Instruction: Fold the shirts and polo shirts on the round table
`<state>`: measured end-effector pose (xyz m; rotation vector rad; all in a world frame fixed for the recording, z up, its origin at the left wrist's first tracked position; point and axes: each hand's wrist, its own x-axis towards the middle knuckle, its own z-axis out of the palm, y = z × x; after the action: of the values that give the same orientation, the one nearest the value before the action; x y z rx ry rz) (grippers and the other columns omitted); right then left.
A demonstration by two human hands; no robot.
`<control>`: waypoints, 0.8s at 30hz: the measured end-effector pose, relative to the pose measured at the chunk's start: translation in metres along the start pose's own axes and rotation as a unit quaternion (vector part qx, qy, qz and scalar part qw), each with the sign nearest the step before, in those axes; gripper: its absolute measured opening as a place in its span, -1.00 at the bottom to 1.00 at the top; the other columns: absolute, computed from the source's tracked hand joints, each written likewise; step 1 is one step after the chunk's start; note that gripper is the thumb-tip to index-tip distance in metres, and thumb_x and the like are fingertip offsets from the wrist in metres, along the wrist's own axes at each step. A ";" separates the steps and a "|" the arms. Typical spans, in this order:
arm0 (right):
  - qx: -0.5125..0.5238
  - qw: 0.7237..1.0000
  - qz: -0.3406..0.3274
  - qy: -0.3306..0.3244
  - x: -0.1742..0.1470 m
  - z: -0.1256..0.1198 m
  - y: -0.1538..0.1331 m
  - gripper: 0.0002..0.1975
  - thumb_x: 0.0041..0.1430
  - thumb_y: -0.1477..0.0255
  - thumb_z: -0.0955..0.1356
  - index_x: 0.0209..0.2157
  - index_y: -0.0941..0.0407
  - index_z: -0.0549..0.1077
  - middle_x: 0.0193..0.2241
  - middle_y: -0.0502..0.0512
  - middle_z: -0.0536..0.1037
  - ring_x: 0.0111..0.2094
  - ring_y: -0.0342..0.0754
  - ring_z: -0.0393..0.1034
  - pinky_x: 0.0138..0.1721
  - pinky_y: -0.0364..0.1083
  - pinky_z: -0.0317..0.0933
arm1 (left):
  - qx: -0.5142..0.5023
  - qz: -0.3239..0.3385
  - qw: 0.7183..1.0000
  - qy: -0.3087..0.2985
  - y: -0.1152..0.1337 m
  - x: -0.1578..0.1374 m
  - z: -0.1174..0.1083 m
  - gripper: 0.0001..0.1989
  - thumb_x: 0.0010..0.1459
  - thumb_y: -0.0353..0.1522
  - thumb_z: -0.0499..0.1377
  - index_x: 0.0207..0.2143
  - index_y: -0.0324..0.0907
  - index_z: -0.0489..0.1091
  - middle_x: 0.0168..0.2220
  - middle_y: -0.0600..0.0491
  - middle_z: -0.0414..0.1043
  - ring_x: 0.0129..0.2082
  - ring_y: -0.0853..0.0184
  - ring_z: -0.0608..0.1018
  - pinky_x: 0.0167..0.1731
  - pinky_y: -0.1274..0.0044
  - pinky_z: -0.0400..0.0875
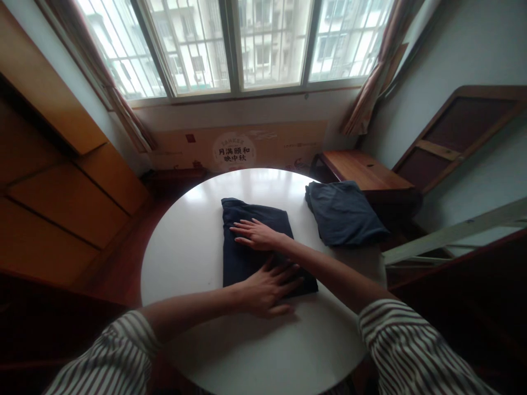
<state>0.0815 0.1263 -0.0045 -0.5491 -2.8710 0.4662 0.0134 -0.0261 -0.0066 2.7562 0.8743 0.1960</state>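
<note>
A dark navy folded garment (pixel 263 214) lies flat on the white round table (pixel 181 247); its exact kind cannot be made out. Across its upper half, my right hand (pixel 257 234) rests palm down with the fingers stretched to the left. My left hand (pixel 269 289) is spread over the garment's lower edge, fingers pointing right, its thumb over the bare tabletop. Neither hand grips the cloth. A second folded dark garment (pixel 343 214), blue-grey, sits at the table's right edge, apart from both hands.
Behind the table on the right stands a low wooden table (pixel 370 170). Orange-brown cabinets (pixel 78 203) line the left side. A barred window (pixel 272 44) with curtains and a printed panel (pixel 284 142) are at the back. A pale rail (pixel 453 233) runs beside the table's right edge.
</note>
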 end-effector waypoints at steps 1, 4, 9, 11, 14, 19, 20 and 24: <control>-0.003 1.000 0.006 -0.009 0.007 0.004 -0.001 -0.47 0.40 0.14 0.17 0.32 -0.04 0.16 0.34 0.06 0.15 0.36 0.13 -0.07 0.31 0.26 -0.19 | -0.003 0.019 1.000 -0.005 0.006 0.001 -0.001 -0.31 0.33 -0.05 -0.06 0.40 -0.14 -0.08 0.40 -0.16 -0.12 0.39 -0.01 -0.01 0.29 0.02 -0.28; -0.019 1.000 0.002 0.019 0.020 0.007 0.002 -0.51 0.41 0.19 0.17 0.27 0.06 0.26 0.28 0.17 0.27 0.31 0.12 0.08 0.28 0.22 -0.09 | -0.021 0.059 0.998 -0.021 0.019 0.004 -0.003 -0.38 0.37 -0.14 -0.10 0.39 -0.16 -0.07 0.40 -0.12 -0.10 0.39 0.11 0.02 0.32 0.12 -0.26; -0.043 0.995 -0.035 0.083 0.034 0.008 -0.002 -0.48 0.39 0.15 0.18 0.21 0.17 0.32 0.24 0.29 0.30 0.25 0.12 0.18 0.26 0.12 0.01 | -0.034 0.077 0.996 -0.025 0.023 0.010 -0.002 -0.36 0.35 -0.17 -0.07 0.38 -0.28 -0.04 0.39 -0.15 -0.06 0.39 0.13 0.01 0.35 0.23 -0.22; -0.046 0.997 -0.011 0.056 0.040 0.015 -0.005 -0.39 0.38 0.09 0.17 0.30 0.16 0.19 0.33 0.28 0.15 0.34 0.17 0.00 0.30 0.21 -0.12 | -0.038 0.100 0.994 -0.013 0.026 0.011 -0.001 -0.38 0.34 -0.19 -0.04 0.34 -0.34 0.05 0.36 -0.20 0.04 0.38 0.10 0.04 0.34 0.24 -0.14; -0.043 0.999 0.013 0.017 0.045 0.026 -0.006 -0.35 0.39 0.05 0.10 0.35 0.12 0.10 0.37 0.21 0.01 0.38 0.16 -0.15 0.32 0.27 -0.22 | -0.075 0.182 0.980 0.001 0.029 0.008 -0.011 -0.56 0.33 -0.28 -0.01 0.17 -0.29 0.33 0.18 -0.16 0.37 0.22 0.17 0.36 0.20 0.40 0.23; -0.049 0.999 0.014 0.012 0.045 0.029 -0.002 -0.37 0.40 0.13 0.15 0.36 0.16 0.05 0.38 0.18 -0.01 0.38 0.14 -0.15 0.34 0.20 -0.27 | -0.101 0.066 0.969 0.213 -0.026 -0.015 -0.059 -0.74 0.30 -0.34 0.04 -0.40 -0.17 0.47 -0.44 0.00 0.53 -0.43 0.32 0.55 -0.26 0.50 0.45; -0.051 0.999 0.014 0.010 0.045 0.028 -0.002 -0.39 0.40 0.17 0.17 0.35 0.19 0.07 0.37 0.20 0.02 0.38 0.15 -0.13 0.34 0.18 -0.27 | -0.074 -0.004 0.956 0.285 -0.049 -0.020 -0.069 -0.70 0.31 -0.31 0.03 -0.44 -0.17 0.44 -0.46 -0.02 0.51 -0.42 0.30 0.55 -0.23 0.46 0.45; -0.050 0.998 0.019 0.019 0.043 0.028 -0.010 -0.37 0.41 0.17 0.12 0.33 0.29 0.08 0.35 0.34 0.03 0.38 0.18 -0.15 0.33 0.26 -0.29 | -0.045 -0.219 0.921 0.321 -0.148 -0.035 -0.085 -0.57 0.36 -0.20 -0.10 -0.13 -0.25 0.49 -0.05 -0.16 0.52 -0.01 0.19 0.53 0.07 0.36 0.37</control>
<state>0.0319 0.1266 -0.0221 -0.6236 -2.8646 0.3158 -0.1137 0.0868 0.0334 2.3314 1.5554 1.0553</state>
